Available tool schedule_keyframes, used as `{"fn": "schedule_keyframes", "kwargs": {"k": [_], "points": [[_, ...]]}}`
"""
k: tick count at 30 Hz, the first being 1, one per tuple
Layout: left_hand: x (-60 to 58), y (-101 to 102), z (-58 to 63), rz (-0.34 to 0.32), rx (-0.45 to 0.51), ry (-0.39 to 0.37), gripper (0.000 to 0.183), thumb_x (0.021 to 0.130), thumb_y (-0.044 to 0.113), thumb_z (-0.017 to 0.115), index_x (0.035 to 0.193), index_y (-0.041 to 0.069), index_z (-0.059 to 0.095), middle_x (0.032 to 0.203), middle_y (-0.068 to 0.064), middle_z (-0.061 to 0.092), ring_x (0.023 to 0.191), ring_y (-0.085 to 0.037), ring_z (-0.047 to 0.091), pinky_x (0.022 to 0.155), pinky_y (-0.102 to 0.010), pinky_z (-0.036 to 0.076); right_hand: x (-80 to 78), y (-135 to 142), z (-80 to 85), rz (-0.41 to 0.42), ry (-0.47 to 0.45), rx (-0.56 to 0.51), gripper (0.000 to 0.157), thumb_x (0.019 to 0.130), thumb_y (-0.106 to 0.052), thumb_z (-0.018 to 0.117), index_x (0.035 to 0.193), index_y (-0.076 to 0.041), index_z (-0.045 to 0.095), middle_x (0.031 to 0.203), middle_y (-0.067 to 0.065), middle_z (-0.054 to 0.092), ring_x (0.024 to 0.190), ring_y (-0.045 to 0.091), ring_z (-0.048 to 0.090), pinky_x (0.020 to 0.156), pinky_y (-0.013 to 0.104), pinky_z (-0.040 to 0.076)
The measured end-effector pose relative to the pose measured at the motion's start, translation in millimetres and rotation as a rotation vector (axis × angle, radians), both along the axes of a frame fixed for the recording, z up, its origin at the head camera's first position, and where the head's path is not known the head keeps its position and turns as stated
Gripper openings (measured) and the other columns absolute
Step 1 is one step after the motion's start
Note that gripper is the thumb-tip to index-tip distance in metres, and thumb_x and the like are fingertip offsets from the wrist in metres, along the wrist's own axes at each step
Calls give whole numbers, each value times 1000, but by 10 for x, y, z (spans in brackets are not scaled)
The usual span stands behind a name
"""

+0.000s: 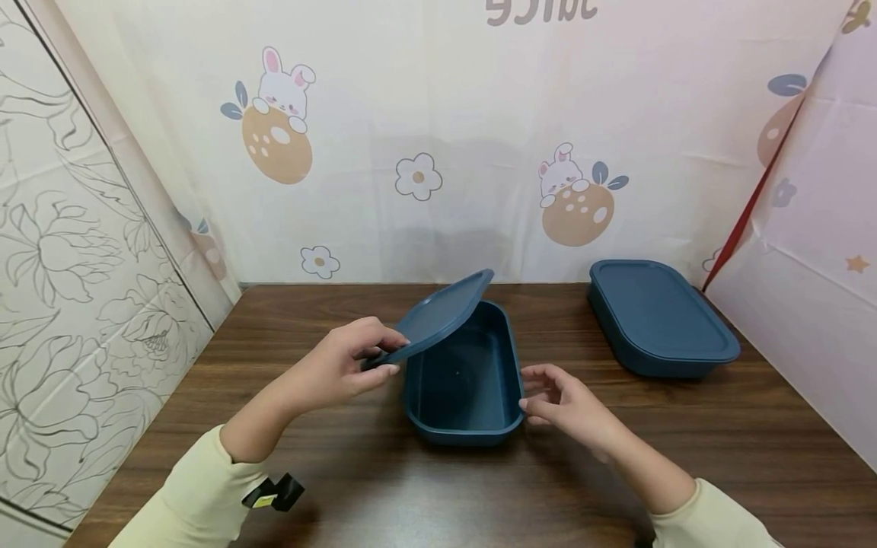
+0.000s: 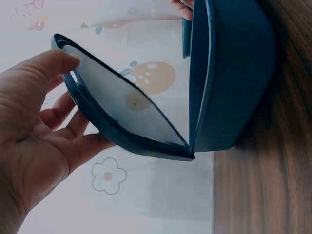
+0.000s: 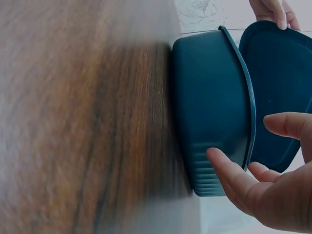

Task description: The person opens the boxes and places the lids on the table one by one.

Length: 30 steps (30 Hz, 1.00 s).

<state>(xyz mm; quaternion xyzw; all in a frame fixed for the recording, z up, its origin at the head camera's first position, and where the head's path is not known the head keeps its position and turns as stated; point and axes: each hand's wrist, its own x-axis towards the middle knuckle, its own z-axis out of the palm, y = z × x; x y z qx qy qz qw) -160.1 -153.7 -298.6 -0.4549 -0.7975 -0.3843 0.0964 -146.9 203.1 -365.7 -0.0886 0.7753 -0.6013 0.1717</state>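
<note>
A dark blue rectangular box (image 1: 466, 380) stands uncovered on the table, and its inside looks bare. My left hand (image 1: 359, 356) pinches the near edge of its blue lid (image 1: 441, 312), thumb on one face and fingers on the other. The lid is tilted, raised at the left over the box, and in the left wrist view its lower end meets the box rim. My right hand (image 1: 565, 403) is at the box's right side, fingers loosely bent and spread. In the right wrist view its fingertips (image 3: 217, 155) are right at the box wall, the thumb apart near the rim.
A second blue box (image 1: 661, 320) with its lid on stands at the back right of the brown wooden table (image 1: 329, 487). A patterned cloth (image 1: 479, 213) hangs behind the table's back edge. A black strap piece (image 1: 274, 492) sits at the left sleeve.
</note>
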Motion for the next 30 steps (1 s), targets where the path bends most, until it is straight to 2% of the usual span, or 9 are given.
{"fn": "schedule_keyframes", "kwargs": {"k": [3, 5, 8, 13, 22, 30], "points": [[23, -7, 26, 41, -29, 40, 25, 88, 3, 70, 112, 9, 66, 97, 3, 62, 83, -13, 55, 61, -29, 52, -6, -9, -3, -11, -37, -27, 59, 95, -11, 63, 142, 6, 32, 136, 30, 44, 108, 30, 59, 86, 46, 55], [35, -14, 36, 64, -40, 54, 25, 88, 3, 70, 112, 9, 66, 97, 3, 63, 83, -12, 57, 60, -28, 52, -10, -15, -8, -18, -58, -43, 61, 95, -10, 63, 143, 6, 31, 136, 31, 43, 107, 30, 59, 86, 46, 55], [44, -24, 44, 76, -45, 47, 25, 88, 2, 71, 111, 8, 67, 99, 2, 64, 85, -12, 59, 62, -28, 54, -10, -23, -25, -14, -75, -65, 62, 94, -8, 62, 144, 7, 29, 136, 32, 43, 106, 29, 59, 85, 44, 55], [53, -36, 57, 71, -55, 18, 25, 87, 1, 71, 111, 7, 68, 99, 1, 66, 84, -12, 58, 58, -28, 54, -14, -24, -63, 5, -88, -103, 62, 94, -7, 60, 144, 9, 26, 135, 33, 42, 107, 31, 59, 85, 44, 55], [63, -65, 30, 47, -9, -95, 32, 85, -6, 68, 114, 6, 64, 102, -2, 64, 85, -15, 64, 71, -30, 58, -4, -65, -97, 18, -181, -237, 71, 95, -6, 58, 148, 9, 13, 142, 36, 31, 112, 32, 57, 87, 48, 54], [73, -122, 19, 130, -8, -47, 35, 81, -7, 71, 113, 7, 68, 100, -1, 67, 85, -13, 65, 72, -31, 58, -1, -73, -104, 0, -236, -299, 73, 95, -5, 57, 150, 8, 11, 144, 36, 27, 112, 33, 56, 87, 50, 53]]}}
